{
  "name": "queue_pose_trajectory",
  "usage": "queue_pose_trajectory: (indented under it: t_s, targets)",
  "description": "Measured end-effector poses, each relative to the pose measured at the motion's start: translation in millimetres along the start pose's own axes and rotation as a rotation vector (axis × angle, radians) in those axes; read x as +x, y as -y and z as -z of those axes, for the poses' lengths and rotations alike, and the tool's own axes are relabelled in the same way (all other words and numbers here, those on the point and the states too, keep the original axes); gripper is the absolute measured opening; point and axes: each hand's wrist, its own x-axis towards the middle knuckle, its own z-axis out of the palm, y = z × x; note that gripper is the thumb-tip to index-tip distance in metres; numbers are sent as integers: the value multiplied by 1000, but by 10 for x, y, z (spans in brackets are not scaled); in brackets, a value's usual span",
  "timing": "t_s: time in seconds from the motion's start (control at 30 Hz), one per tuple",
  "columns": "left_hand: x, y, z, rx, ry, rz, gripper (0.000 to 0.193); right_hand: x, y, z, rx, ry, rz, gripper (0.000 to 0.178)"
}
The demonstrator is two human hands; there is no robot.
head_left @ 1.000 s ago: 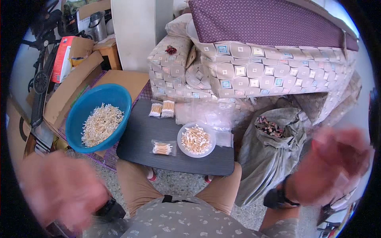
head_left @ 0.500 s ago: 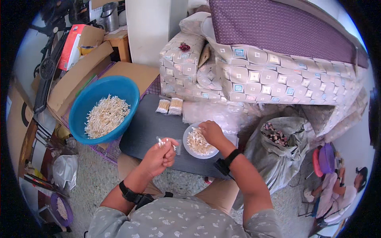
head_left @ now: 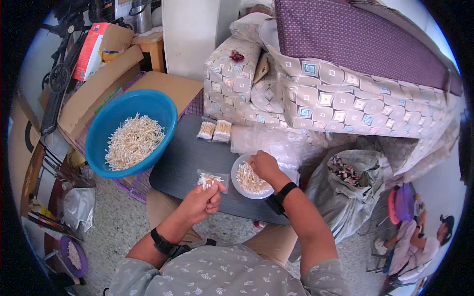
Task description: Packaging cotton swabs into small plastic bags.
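Observation:
My left hand (head_left: 202,201) is closed round a small bunch of cotton swabs (head_left: 211,178), their white tips poking out past the thumb. A small clear plastic bag (head_left: 223,180) shows around and behind that bunch; whether the swabs are inside it I cannot tell. In a white bowl (head_left: 237,190), loose cotton swabs (head_left: 250,178) are heaped, and my right hand (head_left: 265,166) reaches in over the far rim. Its fingers are pinched together among the swabs, with the tips partly hidden. Both hands are above a dark low table (head_left: 183,157).
Two filled swab packs (head_left: 222,131) and a pile of clear bags (head_left: 269,143) lie along the table's far side. A big blue basin (head_left: 168,108) of swabs stands left, a grey sack (head_left: 340,197) right. Behind is a patterned sofa (head_left: 340,98); a person (head_left: 419,241) sits far right.
The bunch in my left hand looks fuller and more spread over the clear bag. My right hand remains at the bowl, shifted only slightly. The whole view has tilted a little.

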Motion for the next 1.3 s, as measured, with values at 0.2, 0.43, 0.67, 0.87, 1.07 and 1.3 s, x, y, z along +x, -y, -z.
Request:
queue_pose_trajectory:
  t_s: [0.2,0.43,0.67,0.87,1.07,1.3]
  targets:
    - [37,55,-16,35,18,38,23,-40,7,-14,32,-69,33,9]
    - [16,39,-52,45,-21,7,19,-187,68,192,254,-311,131,7]
    - [144,-77,-258,229,-137,-104,23,-663,539,410,770,-198,-31,10]
    - [223,-58,-351,344,-129,-59,23,-998,778,453,1342,2,-82,11]
    - [145,-54,-425,392,-89,7,16,-1157,843,361,1465,30,-65,8]
    - [51,-37,-519,503,-149,-1,14,-1244,903,298,1495,-23,-80,10]
